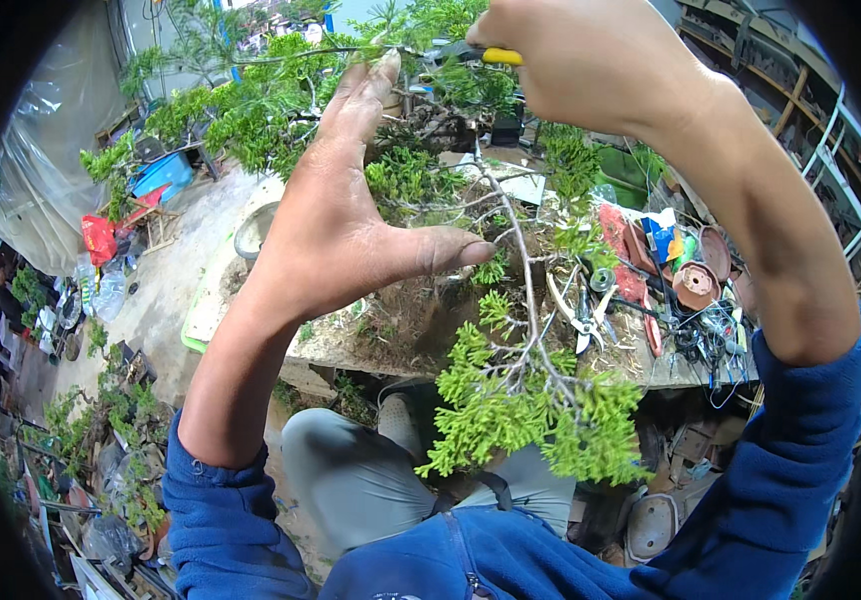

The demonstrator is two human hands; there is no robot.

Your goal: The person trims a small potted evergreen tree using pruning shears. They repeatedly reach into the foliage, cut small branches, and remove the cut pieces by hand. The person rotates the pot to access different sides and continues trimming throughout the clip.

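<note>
A small conifer tree [411,175] with bright green sprays stands in front of me. One bare-stemmed branch [521,240] hangs toward my lap and ends in a leafy spray [521,400]. My left hand [336,215] is raised with its fingers stretched up and the thumb apart; the fingertips are at a thin dark stem or wire [321,51] among the upper foliage. At the top right, my right hand [601,70] is closed round a yellow-handled plier-like tool [501,57]. Its dark head points left into the foliage, and the jaw tips are hard to make out.
On the worktable [691,372] lie metal shears [581,315], wire pieces, a red cloth [619,260] and small brown pots [696,285]. A round dish [254,230] sits at the left. Farther left are a blue basin [163,174] and a red bag [99,240].
</note>
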